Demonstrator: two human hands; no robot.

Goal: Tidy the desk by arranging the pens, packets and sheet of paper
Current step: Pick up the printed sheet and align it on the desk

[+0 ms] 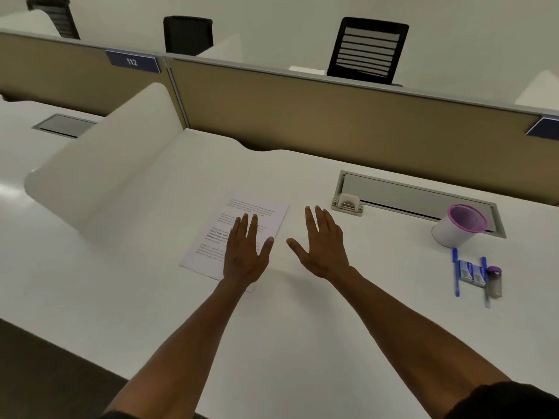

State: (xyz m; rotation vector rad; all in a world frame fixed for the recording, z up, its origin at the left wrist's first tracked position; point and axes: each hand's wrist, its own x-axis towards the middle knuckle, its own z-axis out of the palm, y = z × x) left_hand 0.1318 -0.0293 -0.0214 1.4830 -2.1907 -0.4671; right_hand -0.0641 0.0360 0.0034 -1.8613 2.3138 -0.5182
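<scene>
Mostly bare white bench (302, 343) under tan partitions (332, 116), black chairs (367, 49) behind.
Both hands spread flat: left hand (246, 255) on centre paper (254, 213), right hand (325, 246) beside it; pens (456, 276), packets (472, 273), cup (459, 226) at right.

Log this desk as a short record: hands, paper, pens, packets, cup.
left hand: open, flat over the sheet of paper
right hand: open, empty, over bare desk beside the sheet
pens: two blue pens, roughly parallel, far right
packets: two, between the pens
small jar: purple lid, beside the packets
cup: white, pink rim, behind the pens
</scene>
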